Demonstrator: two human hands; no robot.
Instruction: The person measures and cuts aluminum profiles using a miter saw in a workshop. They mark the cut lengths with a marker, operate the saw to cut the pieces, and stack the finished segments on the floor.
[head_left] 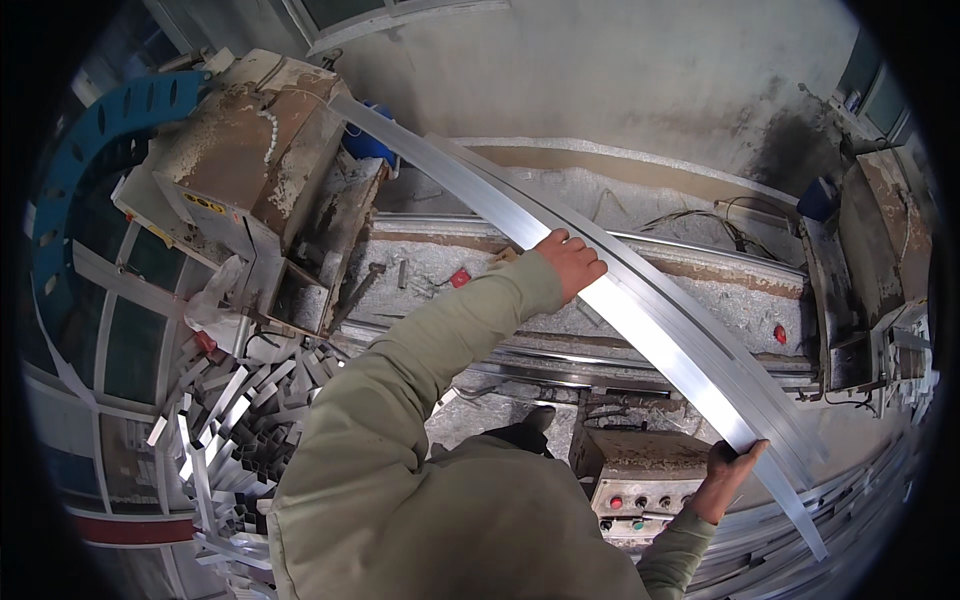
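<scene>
Your left fingers (585,265) clamp over one long silver metal profile (650,335) around mid-length; your right hand (725,482) grips its near edge toward the lower end, fingers partly hidden. Its long axis slants from far left, by a rusty housing (255,120), down to near right, crossing above the machine bed (420,262). At least one more profile (690,325) runs beside it, roughly parallel. You have one control box (640,495) below and one offcut pile (245,430) at left.
</scene>
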